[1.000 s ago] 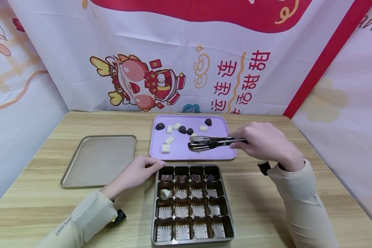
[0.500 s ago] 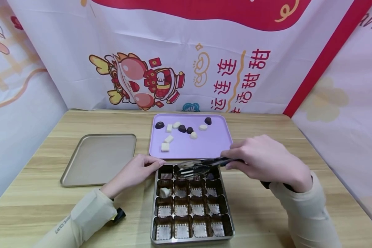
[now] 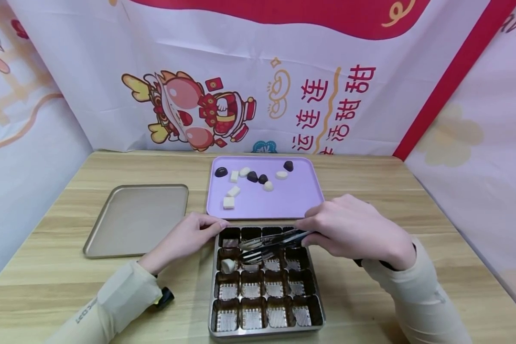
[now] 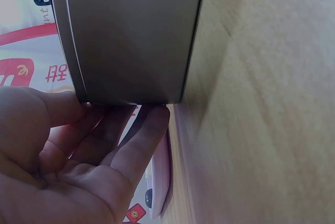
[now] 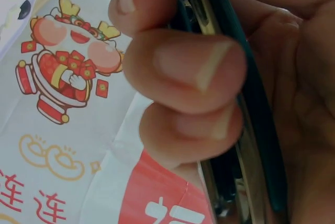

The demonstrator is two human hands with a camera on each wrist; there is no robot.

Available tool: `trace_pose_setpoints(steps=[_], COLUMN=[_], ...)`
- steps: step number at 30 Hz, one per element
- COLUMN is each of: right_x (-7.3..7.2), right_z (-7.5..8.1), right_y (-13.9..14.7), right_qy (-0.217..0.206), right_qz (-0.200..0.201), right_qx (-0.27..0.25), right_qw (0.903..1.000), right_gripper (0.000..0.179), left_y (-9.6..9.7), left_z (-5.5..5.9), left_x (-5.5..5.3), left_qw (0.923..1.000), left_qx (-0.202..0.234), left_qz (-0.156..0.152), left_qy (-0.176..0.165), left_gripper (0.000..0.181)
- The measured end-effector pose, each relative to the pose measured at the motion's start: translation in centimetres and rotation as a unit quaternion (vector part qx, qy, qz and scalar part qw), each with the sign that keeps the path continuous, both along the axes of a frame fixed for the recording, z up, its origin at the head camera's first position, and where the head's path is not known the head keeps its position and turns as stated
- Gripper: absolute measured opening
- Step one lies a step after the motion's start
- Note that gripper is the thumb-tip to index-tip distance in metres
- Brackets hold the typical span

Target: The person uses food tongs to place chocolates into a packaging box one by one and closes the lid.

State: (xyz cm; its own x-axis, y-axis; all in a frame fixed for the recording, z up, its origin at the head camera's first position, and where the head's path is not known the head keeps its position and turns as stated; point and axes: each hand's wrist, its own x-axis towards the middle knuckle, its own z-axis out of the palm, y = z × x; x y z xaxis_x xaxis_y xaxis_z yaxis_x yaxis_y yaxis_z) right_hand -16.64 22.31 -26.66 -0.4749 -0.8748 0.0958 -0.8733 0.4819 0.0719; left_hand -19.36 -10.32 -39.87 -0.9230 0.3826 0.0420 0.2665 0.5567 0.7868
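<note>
My left hand [image 3: 189, 239] holds the far left corner of a metal chocolate box [image 3: 266, 330]. In the left wrist view its fingers rest against the grey box wall [image 4: 125, 35]. My right hand [image 3: 354, 234] grips dark serving tongs [image 3: 264, 252]; the right wrist view shows fingers curled round the handles [image 5: 261, 124]. The slotted tong ends hang over the box's second row, in the second column; I cannot tell what is between them. A white chocolate [image 3: 228, 265] sits in the second row's first compartment. In the back row a brown chocolate [image 3: 231, 242] shows at left; the tongs partly cover that row.
Behind the box lies a purple tray [image 3: 275, 208] with several white and dark chocolates, including a white block [image 3: 229, 202] and a dark piece [image 3: 288, 166]. A flat bronze tray [image 3: 142, 220] lies at left. A printed cloth [image 3: 241, 48] hangs behind the wooden table [image 3: 370, 296].
My right hand has brought the tongs from the purple tray down over the box's second row. A white piece under the tongs is gone from the tray. My left hand stays at the corner.
</note>
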Motion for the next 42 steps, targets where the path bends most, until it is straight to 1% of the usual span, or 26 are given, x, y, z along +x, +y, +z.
trace_pose_setpoints(steps=[14, 19, 22, 28, 34, 38, 42], right_x=[0.0, 0.0, -0.1, -0.3, -1.4, -2.5, -4.1], right_z=[-0.4, -0.5, -0.5, -0.1, 0.4, 0.4, 0.1], right_y=[-0.4, -0.4, -0.4, -0.1, 1.2, 1.9, 2.3], right_qy=[-0.004, -0.003, -0.005, -0.013, -0.02, -0.02, -0.017], right_qz=[-0.004, -0.008, -0.009, -0.013, -0.026, -0.054, -0.089], right_qx=[0.005, 0.003, 0.001, -0.005, -0.048, -0.077, -0.113], right_qw=[1.0, 1.0, 0.9999, 0.9998, 0.9983, 0.9953, 0.9894], right_gripper=[0.031, 0.031, 0.03, 0.02, 0.013, 0.022, 0.032], left_y=[0.1, 0.2, 0.1, 0.1, 0.2, 0.2, 0.2], left_z=[0.2, 0.2, 0.2, 0.3, 0.3, 0.3, 0.2], left_x=[0.0, 0.0, 0.0, 0.1, 0.1, 0.1, 0.1], left_qw=[0.9998, 0.9998, 0.9998, 0.9997, 0.9997, 0.9997, 0.9999], left_qx=[0.005, 0.005, 0.005, 0.007, 0.005, 0.003, 0.006], left_qz=[0.001, 0.002, 0.002, 0.001, -0.001, 0.0, 0.001], left_qy=[-0.022, -0.018, -0.02, -0.025, -0.023, -0.024, -0.014], left_gripper=[0.025, 0.025, 0.026, 0.026, 0.027, 0.027, 0.028])
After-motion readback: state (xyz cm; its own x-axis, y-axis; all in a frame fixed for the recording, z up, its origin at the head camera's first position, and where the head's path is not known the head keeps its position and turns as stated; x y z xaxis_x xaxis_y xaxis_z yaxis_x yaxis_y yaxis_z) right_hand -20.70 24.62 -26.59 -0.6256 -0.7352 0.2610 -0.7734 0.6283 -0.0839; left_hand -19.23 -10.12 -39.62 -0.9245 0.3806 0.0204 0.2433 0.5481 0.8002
